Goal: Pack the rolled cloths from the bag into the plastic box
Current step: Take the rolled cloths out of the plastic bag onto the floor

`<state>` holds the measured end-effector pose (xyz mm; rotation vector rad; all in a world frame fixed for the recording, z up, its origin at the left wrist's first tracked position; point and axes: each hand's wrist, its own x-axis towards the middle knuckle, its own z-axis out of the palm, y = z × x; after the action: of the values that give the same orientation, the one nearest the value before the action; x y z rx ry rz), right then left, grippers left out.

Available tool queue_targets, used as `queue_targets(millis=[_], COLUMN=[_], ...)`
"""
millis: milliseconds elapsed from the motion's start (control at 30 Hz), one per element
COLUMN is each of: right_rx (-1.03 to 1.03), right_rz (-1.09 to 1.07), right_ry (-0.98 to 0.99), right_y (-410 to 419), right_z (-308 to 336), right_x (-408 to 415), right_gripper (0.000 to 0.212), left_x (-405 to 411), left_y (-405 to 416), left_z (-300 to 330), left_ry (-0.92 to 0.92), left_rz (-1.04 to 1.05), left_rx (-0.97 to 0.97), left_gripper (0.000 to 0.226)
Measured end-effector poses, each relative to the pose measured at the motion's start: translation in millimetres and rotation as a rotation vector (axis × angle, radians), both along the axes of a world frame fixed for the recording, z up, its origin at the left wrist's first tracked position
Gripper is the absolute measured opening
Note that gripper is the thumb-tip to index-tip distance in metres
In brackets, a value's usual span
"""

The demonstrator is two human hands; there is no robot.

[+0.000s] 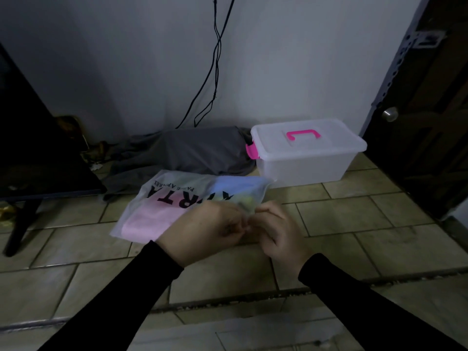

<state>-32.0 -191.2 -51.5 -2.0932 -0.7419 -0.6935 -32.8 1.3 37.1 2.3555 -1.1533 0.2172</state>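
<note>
A frosted plastic bag with black lettering lies flat on the tiled floor. Pink, blue and yellowish cloths show through it. My left hand and my right hand meet at the bag's near right edge, both pinching it with curled fingers. The translucent plastic box stands behind the bag to the right, its lid on, with a pink handle and a pink latch.
A grey cloth bundle lies against the wall behind the bag. A dark table or stand fills the left side. Black cables hang down the wall. A dark door with a knob is at right.
</note>
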Motion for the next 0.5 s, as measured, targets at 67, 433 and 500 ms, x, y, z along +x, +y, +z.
queue_targets(millis=[67, 433, 500], right_rx=[-0.002, -0.064, -0.053], right_rz=[-0.016, 0.015, 0.034], right_ry=[-0.056, 0.04, 0.056], right_y=[3, 3, 8], right_z=[7, 12, 15], right_x=[8, 41, 40], right_gripper=[0.022, 0.006, 0.008], left_x=[0, -7, -4], left_y=[2, 23, 26], left_z=[5, 30, 32], left_ry=[-0.014, -0.043, -0.029], left_rz=[0.033, 0.115, 0.142], left_rx=[-0.05, -0.136, -0.18], left_gripper=[0.017, 0.041, 0.037])
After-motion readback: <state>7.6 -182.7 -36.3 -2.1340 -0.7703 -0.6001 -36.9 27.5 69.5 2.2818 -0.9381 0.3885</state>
